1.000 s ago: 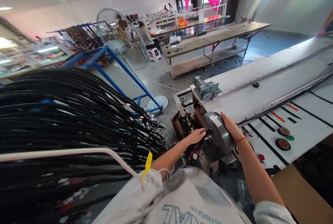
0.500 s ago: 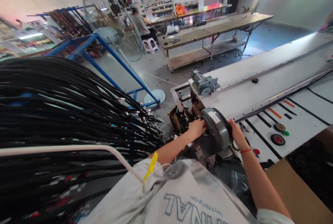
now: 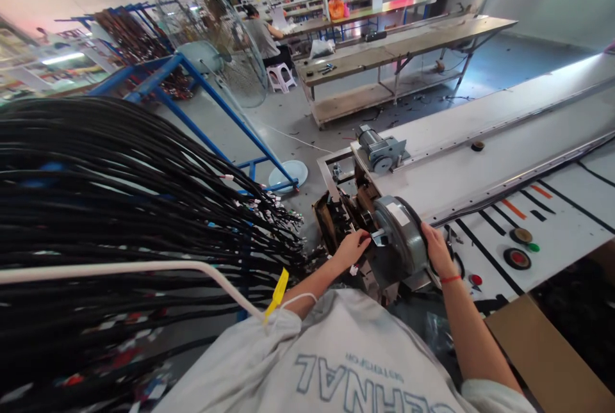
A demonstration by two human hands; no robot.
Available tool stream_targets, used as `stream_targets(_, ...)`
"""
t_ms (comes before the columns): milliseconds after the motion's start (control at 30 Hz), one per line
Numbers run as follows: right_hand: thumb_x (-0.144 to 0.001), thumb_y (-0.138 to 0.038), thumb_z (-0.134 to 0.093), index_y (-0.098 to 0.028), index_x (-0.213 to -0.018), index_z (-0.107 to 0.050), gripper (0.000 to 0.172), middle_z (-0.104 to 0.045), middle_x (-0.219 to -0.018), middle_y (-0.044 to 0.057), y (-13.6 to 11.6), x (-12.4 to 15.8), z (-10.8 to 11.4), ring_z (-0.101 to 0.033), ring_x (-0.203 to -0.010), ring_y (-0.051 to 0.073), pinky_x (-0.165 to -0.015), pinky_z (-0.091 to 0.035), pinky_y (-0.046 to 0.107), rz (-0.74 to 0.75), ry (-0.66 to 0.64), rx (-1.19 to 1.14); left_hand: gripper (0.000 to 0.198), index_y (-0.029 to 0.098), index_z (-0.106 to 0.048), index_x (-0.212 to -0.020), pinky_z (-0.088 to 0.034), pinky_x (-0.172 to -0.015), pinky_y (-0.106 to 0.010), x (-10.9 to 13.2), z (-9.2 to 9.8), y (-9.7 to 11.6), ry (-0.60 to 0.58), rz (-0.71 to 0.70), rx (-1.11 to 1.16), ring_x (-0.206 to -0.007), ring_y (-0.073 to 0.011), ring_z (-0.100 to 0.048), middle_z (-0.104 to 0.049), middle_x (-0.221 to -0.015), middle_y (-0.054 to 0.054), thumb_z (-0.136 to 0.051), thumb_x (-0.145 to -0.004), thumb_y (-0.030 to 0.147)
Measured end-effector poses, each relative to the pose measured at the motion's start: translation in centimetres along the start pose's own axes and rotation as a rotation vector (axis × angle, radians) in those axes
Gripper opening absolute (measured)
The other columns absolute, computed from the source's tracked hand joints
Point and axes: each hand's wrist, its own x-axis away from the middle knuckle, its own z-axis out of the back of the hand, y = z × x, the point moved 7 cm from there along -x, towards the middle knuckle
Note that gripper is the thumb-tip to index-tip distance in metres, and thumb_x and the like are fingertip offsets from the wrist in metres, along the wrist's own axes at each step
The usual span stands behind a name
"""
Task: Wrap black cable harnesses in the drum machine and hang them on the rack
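A grey drum-shaped machine [image 3: 401, 234] with a white label stands at the near end of the long white bench. At its left side is my left hand [image 3: 354, 250], its fingers pinched together beside a shiny metal bracket [image 3: 379, 237]. What the fingertips hold, if anything, is too small to make out. On the opposite side, my right hand [image 3: 438, 253] is curled against the drum's dark rim, with the fingertips partly hidden. A grey motor [image 3: 379, 148] sits on the bench corner beyond the drum.
Bundles of black cables [image 3: 144, 208] hang over a blue frame [image 3: 225, 125] at my left. A large fan [image 3: 211, 35] stands behind it. Tape rolls [image 3: 517, 258] and a red button [image 3: 475, 280] are at the right. A cardboard box [image 3: 533, 342] stands below the bench.
My left hand has drawn back a little leftward from the drum, exposing the metal bracket. My right hand stays at the drum's right side. The view has shifted slightly.
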Motion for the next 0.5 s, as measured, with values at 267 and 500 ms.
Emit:
stream_targets(267, -0.076, -0.078, -0.039, -0.024, -0.056, -0.053, 0.059, -0.056, -0.059, 0.007, 1.8, 1.8, 1.5, -0.054, -0.066, 0.026, -0.069, -0.046, 0.038, -0.010, -0.131, 0.328, 0.034, 0.018, -0.051, -0.120, -0.047, -0.099, -0.037, 3.3, -0.7, 0.7, -0.015, -0.070, -0.015, -0.107, -0.0213, -0.062, -0.064, -0.119, -0.009, -0.056, -0.088, 0.026)
stream_targets(500, -0.089, -0.070, -0.022, -0.016, -0.082, -0.068, 0.071, -0.065, -0.073, 0.008, -6.4, -5.6, -0.7, -0.060, -0.081, 0.025, -0.081, -0.046, 0.034, -0.019, 0.012, 0.203, 0.039, 0.018, -0.052, -0.123, -0.050, -0.092, -0.039, 2.1, -1.6, 3.6, -0.153, 0.025, -0.359, -0.108, -0.0280, -0.064, -0.068, -0.114, -0.012, -0.058, -0.091, 0.039)
